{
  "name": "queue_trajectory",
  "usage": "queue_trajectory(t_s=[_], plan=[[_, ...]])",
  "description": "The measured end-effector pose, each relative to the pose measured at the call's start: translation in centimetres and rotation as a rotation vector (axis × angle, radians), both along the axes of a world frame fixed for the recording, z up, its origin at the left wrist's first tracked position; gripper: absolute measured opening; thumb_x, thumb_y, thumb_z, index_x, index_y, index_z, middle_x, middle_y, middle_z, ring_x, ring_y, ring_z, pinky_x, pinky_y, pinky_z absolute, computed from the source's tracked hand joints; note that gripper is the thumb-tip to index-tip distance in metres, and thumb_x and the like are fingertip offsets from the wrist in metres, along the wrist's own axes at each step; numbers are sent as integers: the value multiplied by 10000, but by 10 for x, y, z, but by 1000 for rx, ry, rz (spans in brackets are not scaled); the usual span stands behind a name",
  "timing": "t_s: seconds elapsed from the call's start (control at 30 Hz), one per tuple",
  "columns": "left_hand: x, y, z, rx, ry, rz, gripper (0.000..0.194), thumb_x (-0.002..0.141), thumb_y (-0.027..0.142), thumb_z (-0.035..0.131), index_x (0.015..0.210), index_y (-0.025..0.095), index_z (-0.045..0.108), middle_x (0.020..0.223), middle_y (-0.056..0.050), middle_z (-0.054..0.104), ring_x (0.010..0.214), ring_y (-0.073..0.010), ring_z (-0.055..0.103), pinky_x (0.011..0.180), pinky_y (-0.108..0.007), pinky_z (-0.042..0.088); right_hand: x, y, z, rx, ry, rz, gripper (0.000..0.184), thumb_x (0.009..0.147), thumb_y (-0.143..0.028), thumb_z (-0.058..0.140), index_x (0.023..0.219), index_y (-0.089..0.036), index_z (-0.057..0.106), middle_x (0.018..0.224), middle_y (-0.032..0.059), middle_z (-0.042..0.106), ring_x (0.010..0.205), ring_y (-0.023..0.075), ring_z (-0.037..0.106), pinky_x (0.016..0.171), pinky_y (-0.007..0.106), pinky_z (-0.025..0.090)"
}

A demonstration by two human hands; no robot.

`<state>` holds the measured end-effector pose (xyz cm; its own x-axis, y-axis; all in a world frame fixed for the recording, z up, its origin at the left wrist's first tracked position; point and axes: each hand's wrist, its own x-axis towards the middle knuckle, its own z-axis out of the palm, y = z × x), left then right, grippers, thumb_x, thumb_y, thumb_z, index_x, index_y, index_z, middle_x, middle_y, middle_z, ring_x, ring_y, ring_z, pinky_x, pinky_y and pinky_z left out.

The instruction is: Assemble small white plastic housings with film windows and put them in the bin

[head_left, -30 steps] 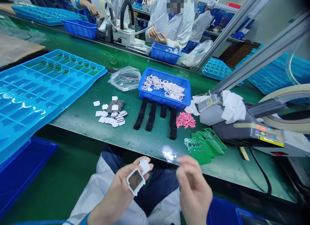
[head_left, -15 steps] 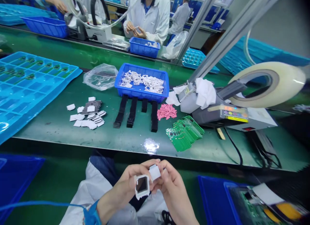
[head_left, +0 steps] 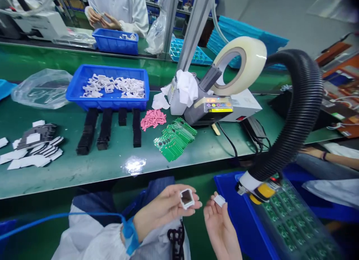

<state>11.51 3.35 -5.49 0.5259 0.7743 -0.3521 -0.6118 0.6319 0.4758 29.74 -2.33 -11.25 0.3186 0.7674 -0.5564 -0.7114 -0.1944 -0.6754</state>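
My left hand (head_left: pixel 165 207) holds a small white square frame (head_left: pixel 187 198) at its fingertips, with a dark opening through the middle. A blue wrist strap (head_left: pixel 129 230) circles that wrist, and a blue cord runs from it to the left. My right hand (head_left: pixel 220 228) is lower and to the right, its fingers spread upward. A small white square pad (head_left: pixel 219 200) sits at its fingertips. The two hands are apart. Nearest my right hand is a blue tray of green circuit boards (head_left: pixel 246 211).
A green workbench (head_left: pixel 112 166) holds a blue bin of white frames (head_left: pixel 106 105), black strips (head_left: pixel 106 129), white pads (head_left: pixel 33 148), pink pieces (head_left: pixel 153 120), green boards (head_left: pixel 174 139) and a tape dispenser (head_left: pixel 213 110). A black hose (head_left: pixel 301 103) arcs at right, above a co-worker's forearm (head_left: pixel 316 153).
My hands have separated, with the white pad moving away from the frame on my right hand. The frame stays in my left hand. The view has swung right, showing the hose and tray.
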Motion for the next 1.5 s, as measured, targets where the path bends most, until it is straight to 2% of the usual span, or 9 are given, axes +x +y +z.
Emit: queue_trajectory(t_s=[0.07,0.3,0.43,0.63,0.8,0.9,1.13,1.4,1.5], plan=[[29,4,-6,-8,50,-32,368,865,210,356,1034,96,661,843,51,740,992,-190,623,786,-299,452,10,-5,-10,-33,6,-14,309,710,-410,763,950,-237,675,902,-7,675,815,102,644,741,202,567],[115,3,-30,-59,120,-222,403,795,178,318,810,28,691,636,38,720,848,-218,615,616,-314,456,31,-14,-22,-53,-66,-106,340,590,-399,831,851,-237,688,819,-27,694,793,113,661,711,187,567],[123,5,-36,-99,113,-228,291,795,195,444,853,92,711,662,21,742,882,-222,612,583,-232,462,38,-11,-21,-49,-96,-118,306,628,-394,803,857,-228,685,833,-6,699,805,129,661,721,214,571],[121,4,-29,-85,82,-306,411,815,158,290,877,-24,653,657,25,692,846,-210,601,524,-265,421,42,-14,-22,-60,-148,-115,315,612,-393,803,859,-238,685,835,-17,705,787,125,661,702,205,569],[87,-13,-15,-93,50,-330,333,836,121,388,854,39,710,575,32,685,852,-218,646,642,-279,474,37,-17,-12,-133,-164,-46,415,627,-353,807,999,-226,676,931,11,716,856,167,674,679,233,578],[46,-19,-6,-113,-5,-279,221,841,200,547,927,114,731,731,-21,756,883,-211,700,697,-219,524,28,-9,-4,-147,-134,-48,427,666,-383,790,1036,-211,663,991,28,705,886,160,671,706,224,582],[-27,-21,22,-169,-157,67,264,718,340,729,943,203,729,926,-49,760,813,-138,720,624,-160,577,-5,-3,6,-101,-70,-58,359,674,-380,788,979,-224,681,1030,38,688,939,144,660,790,209,576],[-58,-37,64,-140,-186,306,249,672,296,771,919,271,745,958,4,773,870,-132,711,703,-164,568,-84,1,77,346,-70,528,368,676,-525,744,919,-263,657,805,43,681,638,149,634,567,255,554],[-63,-41,68,-100,-187,351,259,654,321,780,907,277,748,935,-1,777,798,-127,712,663,-172,560,-108,12,94,378,-28,669,465,631,-613,731,871,-239,597,703,32,654,541,152,598,490,262,518]])
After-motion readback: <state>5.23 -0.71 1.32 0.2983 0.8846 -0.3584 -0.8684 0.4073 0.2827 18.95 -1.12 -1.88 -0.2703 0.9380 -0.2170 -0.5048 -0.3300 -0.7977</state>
